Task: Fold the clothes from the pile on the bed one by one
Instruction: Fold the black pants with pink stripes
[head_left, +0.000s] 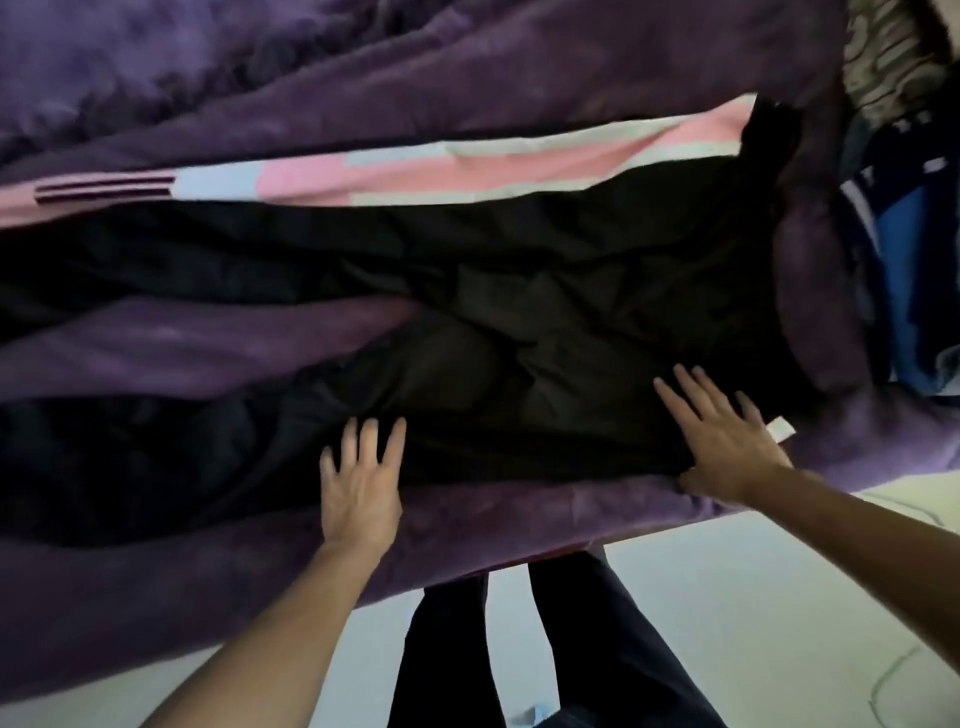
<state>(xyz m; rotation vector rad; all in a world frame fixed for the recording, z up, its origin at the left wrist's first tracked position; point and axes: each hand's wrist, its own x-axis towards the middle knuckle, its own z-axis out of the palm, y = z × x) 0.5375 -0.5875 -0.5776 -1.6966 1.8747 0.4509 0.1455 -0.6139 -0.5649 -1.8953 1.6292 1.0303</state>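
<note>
My left grip (358, 493) lies flat on the near edge of the black trousers (519, 312), fingers straight and spread, palm partly on the cloth and partly on the purple blanket (467, 535) of the bed. My right grip (727, 441) is also flat and spread, holding nothing. It presses on the trousers' near right corner, with the thumb at the cloth's edge. A small white tag (782, 431) shows just beside its fingers. The trousers are spread across the blanket in front of me, their two legs running off to the left with a strip of purple showing between them. Along their far side lies a striped cloth (415, 171) in pink, white and pale blue, touching or slightly under the black fabric; I cannot tell which. The pile (904, 260) of blue and dark clothes sits at the right end of the bed, near the trousers' end. Below the bed edge I see my own legs (571, 649) on the pale floor (753, 623).
</note>
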